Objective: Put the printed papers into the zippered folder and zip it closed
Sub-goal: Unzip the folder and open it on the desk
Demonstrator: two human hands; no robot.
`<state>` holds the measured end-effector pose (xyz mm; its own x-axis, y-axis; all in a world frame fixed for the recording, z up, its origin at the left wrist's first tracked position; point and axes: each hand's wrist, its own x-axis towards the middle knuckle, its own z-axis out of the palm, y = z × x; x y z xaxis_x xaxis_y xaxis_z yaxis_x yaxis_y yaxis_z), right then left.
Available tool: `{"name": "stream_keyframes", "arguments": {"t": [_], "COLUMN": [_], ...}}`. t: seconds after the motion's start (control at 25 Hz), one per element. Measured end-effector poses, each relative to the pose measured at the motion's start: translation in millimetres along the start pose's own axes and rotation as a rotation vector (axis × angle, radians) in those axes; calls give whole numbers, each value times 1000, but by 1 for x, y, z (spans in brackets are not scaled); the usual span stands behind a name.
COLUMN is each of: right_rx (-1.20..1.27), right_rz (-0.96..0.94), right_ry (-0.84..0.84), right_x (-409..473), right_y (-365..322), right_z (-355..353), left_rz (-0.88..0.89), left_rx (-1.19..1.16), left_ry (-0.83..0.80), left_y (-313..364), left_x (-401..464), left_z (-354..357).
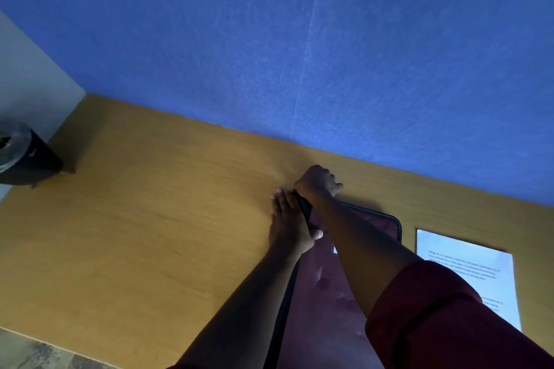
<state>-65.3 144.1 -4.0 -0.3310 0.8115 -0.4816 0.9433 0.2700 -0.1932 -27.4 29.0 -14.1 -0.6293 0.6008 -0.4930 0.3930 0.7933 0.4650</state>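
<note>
Head: both hands (289, 220) clutch folder (326, 278).

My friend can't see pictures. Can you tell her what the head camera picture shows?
Two hands work at the far corner of a dark red zippered folder on a wooden desk: the left hand presses its edge, the right hand reaches past the corner. Printed papers lie outside, right of it, below a blue wall.

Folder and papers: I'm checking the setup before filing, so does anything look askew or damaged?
Nothing looks damaged. The printed papers lie flat on the desk right of the maroon folder, slightly skewed to it.
</note>
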Motion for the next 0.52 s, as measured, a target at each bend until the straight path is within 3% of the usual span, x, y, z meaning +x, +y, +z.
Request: {"name": "stream_keyframes", "arguments": {"t": [0.52], "right_rx": [104], "right_rz": [71], "right_ry": [56], "right_x": [3], "right_y": [42], "right_z": [-16], "left_rz": [-26], "left_rx": [21], "left_ry": [-16], "left_y": [4], "left_x": [1], "left_z": [2]}}
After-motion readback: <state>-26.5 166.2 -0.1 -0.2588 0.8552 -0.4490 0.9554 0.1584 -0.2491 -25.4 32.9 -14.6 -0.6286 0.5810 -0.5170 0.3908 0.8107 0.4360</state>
